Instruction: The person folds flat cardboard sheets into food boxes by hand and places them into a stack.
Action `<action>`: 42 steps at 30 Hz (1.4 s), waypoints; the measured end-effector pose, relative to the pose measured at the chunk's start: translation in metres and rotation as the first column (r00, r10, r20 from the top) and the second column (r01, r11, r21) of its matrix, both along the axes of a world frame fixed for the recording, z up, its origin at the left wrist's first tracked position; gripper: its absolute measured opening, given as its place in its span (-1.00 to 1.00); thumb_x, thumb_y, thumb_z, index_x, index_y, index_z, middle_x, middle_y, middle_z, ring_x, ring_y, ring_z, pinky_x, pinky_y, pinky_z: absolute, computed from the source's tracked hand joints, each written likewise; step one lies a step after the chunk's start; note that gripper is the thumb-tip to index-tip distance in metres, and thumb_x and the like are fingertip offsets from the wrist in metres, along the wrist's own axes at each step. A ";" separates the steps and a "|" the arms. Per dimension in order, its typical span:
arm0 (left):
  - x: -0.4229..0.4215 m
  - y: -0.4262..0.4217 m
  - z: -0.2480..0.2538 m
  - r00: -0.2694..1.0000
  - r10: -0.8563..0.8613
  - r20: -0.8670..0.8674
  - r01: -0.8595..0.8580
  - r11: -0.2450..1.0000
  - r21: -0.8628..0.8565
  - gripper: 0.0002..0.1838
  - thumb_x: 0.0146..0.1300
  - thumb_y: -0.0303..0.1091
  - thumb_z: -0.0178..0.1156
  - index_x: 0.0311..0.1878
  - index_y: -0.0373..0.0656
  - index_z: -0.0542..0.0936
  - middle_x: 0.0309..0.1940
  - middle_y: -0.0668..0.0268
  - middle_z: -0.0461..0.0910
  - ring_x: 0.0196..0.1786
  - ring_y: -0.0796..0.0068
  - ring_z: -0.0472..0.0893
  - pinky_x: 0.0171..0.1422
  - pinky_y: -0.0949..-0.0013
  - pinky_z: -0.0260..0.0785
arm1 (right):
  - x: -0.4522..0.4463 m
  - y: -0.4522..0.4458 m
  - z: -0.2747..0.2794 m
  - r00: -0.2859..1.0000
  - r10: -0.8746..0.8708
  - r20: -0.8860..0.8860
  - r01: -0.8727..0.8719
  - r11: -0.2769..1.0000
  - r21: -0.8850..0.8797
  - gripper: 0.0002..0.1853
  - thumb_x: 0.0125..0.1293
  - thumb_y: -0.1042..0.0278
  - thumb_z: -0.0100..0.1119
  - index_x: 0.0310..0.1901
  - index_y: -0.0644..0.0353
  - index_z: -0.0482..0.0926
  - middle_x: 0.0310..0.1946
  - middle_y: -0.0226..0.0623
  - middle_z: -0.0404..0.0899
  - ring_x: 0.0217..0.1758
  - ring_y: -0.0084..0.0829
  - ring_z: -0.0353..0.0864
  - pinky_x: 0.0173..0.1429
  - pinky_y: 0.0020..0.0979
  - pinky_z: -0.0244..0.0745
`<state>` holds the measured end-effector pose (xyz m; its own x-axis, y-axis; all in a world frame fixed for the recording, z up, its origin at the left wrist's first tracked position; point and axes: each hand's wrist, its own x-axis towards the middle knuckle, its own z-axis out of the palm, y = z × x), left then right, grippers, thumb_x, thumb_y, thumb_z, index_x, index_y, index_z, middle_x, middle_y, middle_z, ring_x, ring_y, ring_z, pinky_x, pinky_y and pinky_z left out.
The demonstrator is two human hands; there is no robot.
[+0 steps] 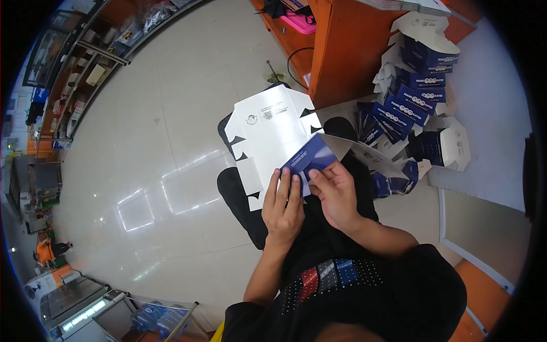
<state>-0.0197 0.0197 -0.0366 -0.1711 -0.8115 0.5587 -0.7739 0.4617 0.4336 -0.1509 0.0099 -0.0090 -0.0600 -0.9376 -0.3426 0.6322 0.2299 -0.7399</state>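
A blue and white carton, partly folded, is between my two hands above my lap. My left hand lies with its fingers stretched out and flat on the carton's near left edge. My right hand grips the carton's near right corner, its thumb on the blue face and its other fingers partly hidden. Under the carton, a flat white cardboard blank with printed text and notched flaps rests across my legs. A white flap of the carton extends to the right.
A large heap of blue and white cartons lies on the right beside an orange cabinet. Shelves line the far left. A person in orange is far off at the left. Blue bottles stand at the lower left.
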 end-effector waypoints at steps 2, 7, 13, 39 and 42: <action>-0.004 -0.002 0.002 1.000 0.011 -0.003 -0.011 1.000 -0.013 -0.58 0.16 -0.52 0.35 0.14 -0.23 0.71 0.25 0.03 0.62 0.29 -0.15 0.58 0.26 0.03 0.54 | 0.003 0.006 -0.001 1.000 0.000 -0.014 0.001 0.999 0.045 -0.83 0.51 0.51 0.16 0.07 0.25 0.56 -0.04 -0.36 0.67 -0.06 -0.61 0.67 0.08 -0.48 0.68; -0.004 -0.009 0.014 0.999 -0.051 0.007 0.051 0.997 0.055 -0.51 0.18 -0.41 0.39 0.22 -0.22 0.66 0.24 -0.01 0.61 0.28 -0.12 0.59 0.27 0.04 0.49 | -0.007 0.010 -0.012 0.996 0.076 0.054 -0.077 0.997 0.006 -0.81 0.50 0.50 0.17 0.09 0.25 0.57 0.00 -0.33 0.65 -0.03 -0.58 0.67 0.03 -0.50 0.70; 0.001 -0.018 0.010 0.904 -0.067 -0.423 0.237 0.901 0.364 -0.38 0.25 -0.35 0.42 0.38 -0.24 0.53 0.19 -0.05 0.64 0.21 -0.06 0.64 0.27 0.15 0.50 | -0.029 0.001 -0.007 0.968 0.247 0.052 -0.250 0.967 0.055 -0.77 0.54 0.49 0.11 0.15 0.29 0.56 0.00 -0.31 0.64 0.03 -0.49 0.70 0.10 -0.41 0.70; -0.008 -0.015 -0.016 0.980 -0.045 -0.192 0.118 0.914 0.389 -0.40 0.36 -0.52 0.26 0.45 -0.34 0.37 0.18 -0.09 0.57 0.09 -0.06 0.68 0.08 0.14 0.60 | -0.068 -0.027 -0.003 0.293 -0.103 -0.951 -0.525 0.814 -0.250 -0.82 0.35 0.50 0.28 -0.06 0.14 0.74 -0.30 -0.19 0.70 -0.13 -0.15 0.67 0.01 -0.28 0.54; -0.009 -0.014 -0.014 0.986 -0.065 -0.152 0.119 0.916 0.382 -0.41 0.37 -0.52 0.25 0.44 -0.34 0.38 0.18 -0.09 0.58 0.09 -0.06 0.68 0.07 0.14 0.60 | -0.082 -0.029 0.006 0.172 -0.118 -0.978 -0.605 0.771 -0.200 -0.82 0.37 0.46 0.29 -0.03 0.11 0.72 -0.19 -0.18 0.75 -0.11 -0.13 0.73 -0.01 -0.25 0.58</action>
